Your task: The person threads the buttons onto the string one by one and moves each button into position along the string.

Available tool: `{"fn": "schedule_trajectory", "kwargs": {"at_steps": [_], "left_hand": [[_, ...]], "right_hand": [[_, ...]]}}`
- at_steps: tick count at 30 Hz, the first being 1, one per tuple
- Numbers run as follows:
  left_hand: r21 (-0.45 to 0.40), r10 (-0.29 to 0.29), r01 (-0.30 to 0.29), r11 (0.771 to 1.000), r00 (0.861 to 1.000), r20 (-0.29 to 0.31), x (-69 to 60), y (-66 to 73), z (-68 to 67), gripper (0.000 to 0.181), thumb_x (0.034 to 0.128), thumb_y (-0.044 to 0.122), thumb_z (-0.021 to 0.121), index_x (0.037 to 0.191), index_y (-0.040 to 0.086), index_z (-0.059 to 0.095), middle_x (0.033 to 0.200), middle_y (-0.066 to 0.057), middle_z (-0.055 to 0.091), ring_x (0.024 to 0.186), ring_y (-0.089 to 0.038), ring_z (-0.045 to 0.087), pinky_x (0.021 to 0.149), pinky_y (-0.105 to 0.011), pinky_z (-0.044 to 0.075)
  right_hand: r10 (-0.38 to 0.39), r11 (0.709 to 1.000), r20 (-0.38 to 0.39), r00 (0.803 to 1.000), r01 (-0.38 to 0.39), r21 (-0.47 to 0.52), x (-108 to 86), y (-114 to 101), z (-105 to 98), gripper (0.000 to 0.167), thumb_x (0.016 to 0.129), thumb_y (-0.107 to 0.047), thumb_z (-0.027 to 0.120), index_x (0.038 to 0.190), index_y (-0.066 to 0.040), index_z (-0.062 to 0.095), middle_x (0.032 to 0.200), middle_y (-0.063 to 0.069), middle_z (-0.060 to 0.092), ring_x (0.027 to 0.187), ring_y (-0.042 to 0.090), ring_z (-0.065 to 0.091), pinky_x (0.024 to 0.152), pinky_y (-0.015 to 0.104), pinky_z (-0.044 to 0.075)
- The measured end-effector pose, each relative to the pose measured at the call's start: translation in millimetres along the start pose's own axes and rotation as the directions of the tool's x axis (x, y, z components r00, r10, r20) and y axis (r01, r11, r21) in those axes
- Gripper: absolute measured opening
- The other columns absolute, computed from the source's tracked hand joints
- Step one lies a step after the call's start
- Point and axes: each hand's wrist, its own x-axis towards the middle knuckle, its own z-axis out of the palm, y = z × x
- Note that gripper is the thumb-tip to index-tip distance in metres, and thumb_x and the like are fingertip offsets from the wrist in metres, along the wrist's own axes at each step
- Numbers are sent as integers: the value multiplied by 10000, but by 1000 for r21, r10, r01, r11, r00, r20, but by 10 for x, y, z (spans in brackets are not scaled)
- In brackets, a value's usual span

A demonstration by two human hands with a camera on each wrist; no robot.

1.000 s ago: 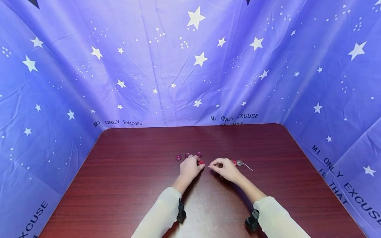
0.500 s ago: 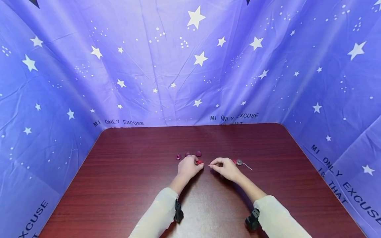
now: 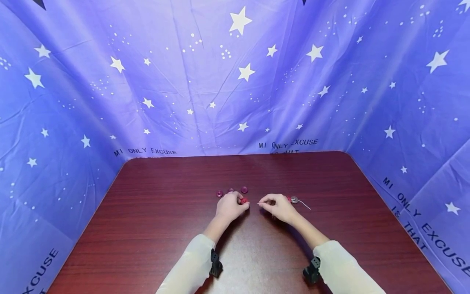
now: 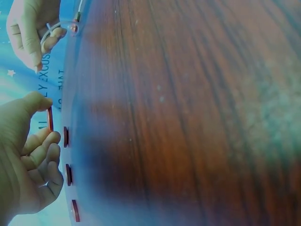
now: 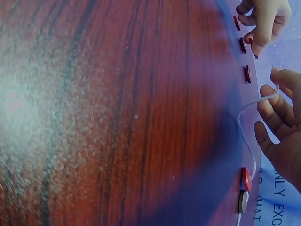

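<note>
Between thumb and fingers, my left hand [image 3: 229, 206] pinches a red button [image 3: 244, 200], seen edge-on in the left wrist view. Across a small gap, my right hand [image 3: 280, 209] pinches the tip of a white string [image 5: 241, 127]. The string runs down from those fingers to a red button [image 5: 246, 179] and a grey button [image 3: 294, 199], both threaded on it and lying on the table. Its loose tail [image 3: 304, 204] trails off to the right. Just beyond my left hand lie three maroon buttons [image 3: 244, 190], one partly covered by the hand in the head view.
The dark red wooden table [image 3: 165, 220] has rounded far corners. A blue-purple curtain [image 3: 205, 81] with white stars and lettering hangs around its back and sides. Black wrist cameras [image 3: 312, 269] sit at both pale sleeves [image 3: 189, 265].
My left hand has drifted slightly left with the red button, widening the gap to my right hand. The right hand holds the string in nearly the same spot.
</note>
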Motion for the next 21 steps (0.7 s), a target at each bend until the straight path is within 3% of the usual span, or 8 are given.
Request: {"fn": "schedule_trajectory", "kwargs": {"at_steps": [14, 21], "left_hand": [[-6, 61, -61, 998, 998, 17, -57, -19, -36, 200, 784, 367, 632, 916, 230, 696, 872, 66, 651, 802, -113, 622, 666, -302, 479], [-32, 52, -51, 998, 998, 21, -69, -13, -63, 192, 783, 360, 633, 913, 228, 683, 873, 89, 652, 792, -87, 610, 687, -295, 478]], "right_hand": [[-37, 999, -20, 999, 36, -14, 21, -29, -6, 178, 883, -232, 641, 938, -74, 701, 748, 110, 655, 494, 86, 506, 445, 249, 457], [-27, 999, -31, 999, 26, -18, 28, -37, 1, 164, 877, -213, 646, 937, -71, 702, 743, 108, 653, 494, 61, 498, 447, 243, 456]]}}
